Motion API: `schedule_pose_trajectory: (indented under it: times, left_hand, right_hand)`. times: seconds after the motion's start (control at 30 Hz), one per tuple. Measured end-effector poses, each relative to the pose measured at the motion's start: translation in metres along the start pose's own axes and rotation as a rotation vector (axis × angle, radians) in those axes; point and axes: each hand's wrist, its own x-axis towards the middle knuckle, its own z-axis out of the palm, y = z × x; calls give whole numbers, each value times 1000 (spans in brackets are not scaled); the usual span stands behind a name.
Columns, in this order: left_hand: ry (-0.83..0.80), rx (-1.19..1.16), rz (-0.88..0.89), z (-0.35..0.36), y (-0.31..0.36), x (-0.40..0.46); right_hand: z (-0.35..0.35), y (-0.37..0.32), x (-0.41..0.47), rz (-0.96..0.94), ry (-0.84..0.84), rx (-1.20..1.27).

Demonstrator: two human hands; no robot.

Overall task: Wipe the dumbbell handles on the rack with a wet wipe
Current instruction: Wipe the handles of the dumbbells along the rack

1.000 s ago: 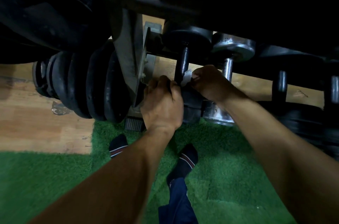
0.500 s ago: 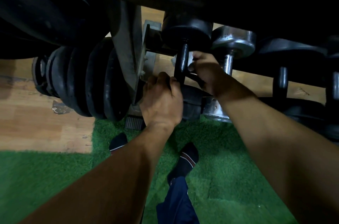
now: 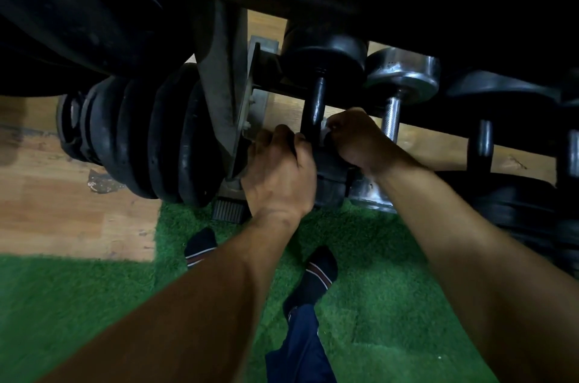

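Centre frame: our right hand (image 3: pixel 354 139) pinches the white wipe (image 3: pixel 323 128) against the black dumbbell handle (image 3: pixel 313 110), low on the bar. Left hand (image 3: pixel 279 172) grips the near weight beside it. Chrome handle (image 3: pixel 390 119) and black handle (image 3: pixel 481 144), to the right, look untouched; most work remains, we judge.

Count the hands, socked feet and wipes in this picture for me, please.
Hands: 2, left hand gripping the black dumbbell, right hand holding the wet wipe
Socked feet: 2
Wet wipes: 1
Total: 5
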Motion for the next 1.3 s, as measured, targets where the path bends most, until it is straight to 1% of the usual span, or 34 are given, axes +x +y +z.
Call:
schedule_pose_trajectory:
  times: [0.13,0.17,0.23,0.27,0.33,0.4,0.43,0.5,0.63,0.73,0.87,0.97,1.03,1.07,1.1,1.2,1.23,1.3]
  left_hand:
    - [9,7,0,0,1,-1]
    - [8,10,-6,-1,2,-1]
    - [4,15,-15,-1,4,-2]
    - [5,19,-14,-2,4,-2]
    - [12,22,-9,-2,3,-2]
    - [19,23,-10,-3,3,-4]
    - [24,25,-14,-2,4,-4]
    - [32,24,-38,-3,5,-5]
    - [41,-4,-118,0,6,-6]
    - [74,-49,-201,2,7,-6]
    - [71,-82,-294,5,6,-4]
    - [62,-141,-354,9,3,-3]
    - [54,-168,-397,7,3,-3]
    - [50,-171,-419,6,5,-3]
    - [45,-171,-435,5,6,-3]
    - [35,-164,-476,3,8,-1]
    - [28,-145,-467,4,7,0]
    - [-27,-95,-396,7,4,-1]
  right_hand:
    - [-1,2,-5,-133,405,42]
    - [-1,-1,-4,-186,474,5]
    - [-3,-11,2,-329,543,-122]
    - [-4,-17,4,-403,540,-187]
    - [-2,-23,8,-488,491,-345]
    - [-2,-25,10,-514,508,-560]
    - [-5,-25,11,-535,527,-630]
    - [-10,-30,13,-578,497,-706]
    - [-23,-41,23,-636,315,-906]
    - [-28,-53,28,-605,189,-1023]
    - [-26,-71,29,-578,-105,-1228]
    - [-21,-78,26,-572,-283,-1181]
    - [-18,-79,24,-550,-350,-1118]
    - [-18,-79,24,-534,-342,-1086]
    - [-18,-78,24,-515,-298,-1059]
    - [-14,-71,23,-504,-69,-1034]
    - [-12,-68,22,-511,-47,-1027]
    - [-5,-62,19,-493,-91,-919]
